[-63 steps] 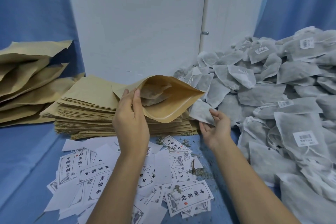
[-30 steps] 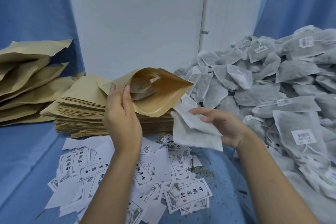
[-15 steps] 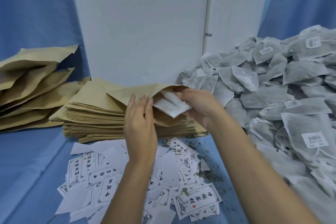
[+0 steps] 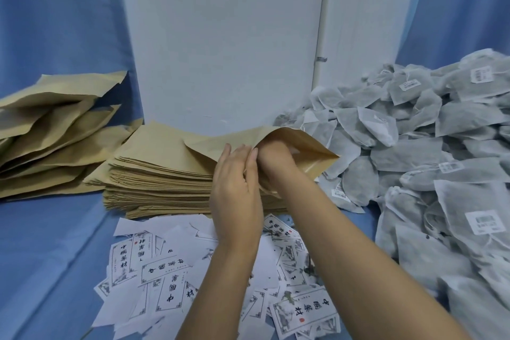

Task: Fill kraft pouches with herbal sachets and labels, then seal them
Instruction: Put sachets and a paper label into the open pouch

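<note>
1. Head view: the loose paper labels (image 4: 303, 309) on the blue cloth (image 4: 41, 257) are printed with black brush-style Chinese characters that appear to read 中国药材, with a small red seal mark and a decorative border. Barcode stickers (image 4: 483, 222) are seen on several sachets, but their print is too small to be read.
2. Half a second ago a white sachet was held at the pouch mouth by the right hand. Now the sachet is out of sight and the right hand (image 4: 276, 159) is pushed into the pouch up to the wrist.
3. The right hand's fingers are hidden by the paper, so its grip cannot be told.
4. The left hand (image 4: 237, 190) is held with fingers nearly straight, their tips laid against the near lip of the pouch mouth. Its thumb is not seen.
5. The kraft pouch (image 4: 311, 152) is brown with a glossy inner lining, and its mouth is spread wide towards the right. It is held over the right end of the stack of flat pouches (image 4: 160, 174), just beside the heap of grey-white sachets (image 4: 414, 146).
6. Bulging pouches (image 4: 55, 132) are piled at the far left, and a white panel (image 4: 220, 36) stands behind.
</note>
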Demonstrator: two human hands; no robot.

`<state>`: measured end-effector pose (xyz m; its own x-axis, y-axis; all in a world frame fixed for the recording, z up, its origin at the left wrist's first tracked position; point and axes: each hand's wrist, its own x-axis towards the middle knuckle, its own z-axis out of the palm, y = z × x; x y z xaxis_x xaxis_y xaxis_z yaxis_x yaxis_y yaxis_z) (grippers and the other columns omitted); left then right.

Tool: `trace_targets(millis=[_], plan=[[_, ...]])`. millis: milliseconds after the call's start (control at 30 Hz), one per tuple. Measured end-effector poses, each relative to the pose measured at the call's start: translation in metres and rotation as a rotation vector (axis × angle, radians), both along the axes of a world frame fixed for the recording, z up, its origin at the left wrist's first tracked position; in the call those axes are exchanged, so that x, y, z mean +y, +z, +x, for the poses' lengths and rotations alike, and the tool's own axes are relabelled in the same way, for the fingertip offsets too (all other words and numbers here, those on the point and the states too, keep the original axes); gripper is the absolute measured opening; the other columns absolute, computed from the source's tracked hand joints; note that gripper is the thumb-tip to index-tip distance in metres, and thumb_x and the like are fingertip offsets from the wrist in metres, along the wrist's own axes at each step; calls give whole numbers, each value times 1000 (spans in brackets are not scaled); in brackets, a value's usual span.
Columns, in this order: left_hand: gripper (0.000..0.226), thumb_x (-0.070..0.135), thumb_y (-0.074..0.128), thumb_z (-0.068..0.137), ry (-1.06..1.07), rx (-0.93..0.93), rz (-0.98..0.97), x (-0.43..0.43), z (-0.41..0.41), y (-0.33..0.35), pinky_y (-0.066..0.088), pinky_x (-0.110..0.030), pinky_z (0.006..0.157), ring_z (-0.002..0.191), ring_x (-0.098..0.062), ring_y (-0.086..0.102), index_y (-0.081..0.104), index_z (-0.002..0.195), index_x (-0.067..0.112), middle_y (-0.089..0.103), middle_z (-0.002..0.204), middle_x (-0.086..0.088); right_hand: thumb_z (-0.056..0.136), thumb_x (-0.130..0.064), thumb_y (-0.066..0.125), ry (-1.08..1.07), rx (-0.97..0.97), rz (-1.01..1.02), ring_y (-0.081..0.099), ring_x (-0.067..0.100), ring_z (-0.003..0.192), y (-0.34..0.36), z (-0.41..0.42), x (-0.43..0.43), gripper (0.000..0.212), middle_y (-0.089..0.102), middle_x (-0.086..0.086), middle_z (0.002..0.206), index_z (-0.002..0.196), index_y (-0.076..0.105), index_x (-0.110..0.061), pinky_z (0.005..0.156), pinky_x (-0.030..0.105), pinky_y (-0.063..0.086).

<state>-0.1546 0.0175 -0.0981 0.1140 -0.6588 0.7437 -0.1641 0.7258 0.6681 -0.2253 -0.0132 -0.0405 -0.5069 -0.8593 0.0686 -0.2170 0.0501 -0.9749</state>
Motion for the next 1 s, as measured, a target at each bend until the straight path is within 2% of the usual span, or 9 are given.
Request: trace_targets(millis=[133, 300, 367, 467, 567, 733, 833, 900, 1000], plan=[[47, 39, 36, 94, 11, -38, 2, -3, 2, -1, 29, -11, 102, 130, -14, 45, 66, 116, 9, 64, 121, -2, 101, -16, 28, 13, 231, 191, 52, 27, 96, 5, -9, 9, 33, 58, 19, 111, 117, 55, -4, 76, 28, 32], [47, 40, 35, 94, 2, -30, 39, -3, 1, -3, 30, -11, 101, 130, -10, 44, 67, 115, 13, 65, 121, 1, 96, -16, 30, 63, 36, 88, 55, 26, 64, 1, -13, 25, 34, 61, 18, 87, 93, 61, -2, 60, 27, 43], [46, 40, 35, 94, 7, -18, 43, -3, 1, -3, 33, -15, 100, 129, -10, 45, 67, 114, 13, 65, 120, 1, 97, -14, 30, 17, 16, 51, 56, 28, 71, 2, -10, 24, 34, 64, 20, 95, 99, 60, 2, 62, 27, 41], [47, 40, 36, 94, 35, -2, 34, 0, 0, -3, 35, -16, 98, 126, -11, 49, 68, 113, 11, 66, 118, 2, 100, -10, 30, 0, 221, 90, 54, 29, 95, -2, -4, 12, 27, 61, 20, 111, 103, 56, -3, 71, 26, 33], [51, 44, 34, 92, 34, 25, 55, 3, 0, -1, 34, -14, 97, 124, -6, 48, 68, 113, 11, 64, 117, 6, 100, -7, 34, 48, 384, 85, 53, 33, 116, -8, -4, -3, 29, 57, 19, 126, 121, 53, 0, 87, 33, 42], [49, 46, 32, 95, 25, -36, 107, -1, 4, 0, 33, -16, 96, 126, -6, 45, 64, 117, 16, 58, 119, 13, 98, -16, 37, 48, 230, -47, 58, 32, 104, -12, -2, 8, 29, 64, 17, 113, 108, 61, -4, 80, 32, 42], [49, 46, 30, 97, 19, -107, 170, -5, 5, 3, 41, -31, 99, 124, -13, 47, 54, 126, 16, 56, 129, 2, 92, -26, 37, -232, 221, -338, 61, 14, 70, -29, -4, 29, 32, 69, -8, 77, 78, 63, -13, 68, 33, 45], [45, 40, 28, 97, 2, -130, 178, -6, 5, 4, 43, -36, 96, 119, -16, 50, 50, 129, 15, 56, 126, 0, 88, -29, 36, -455, 211, -569, 50, 5, 55, -44, -11, 43, 29, 57, -18, 58, 67, 55, -24, 58, 31, 41], [46, 37, 26, 97, -35, -167, 159, -6, 5, 5, 43, -40, 96, 119, -20, 51, 56, 123, 13, 59, 120, -1, 92, -24, 35, -643, 112, -595, 45, 4, 55, -65, -31, 54, 29, 54, -16, 58, 69, 54, -24, 54, 28, 33]])
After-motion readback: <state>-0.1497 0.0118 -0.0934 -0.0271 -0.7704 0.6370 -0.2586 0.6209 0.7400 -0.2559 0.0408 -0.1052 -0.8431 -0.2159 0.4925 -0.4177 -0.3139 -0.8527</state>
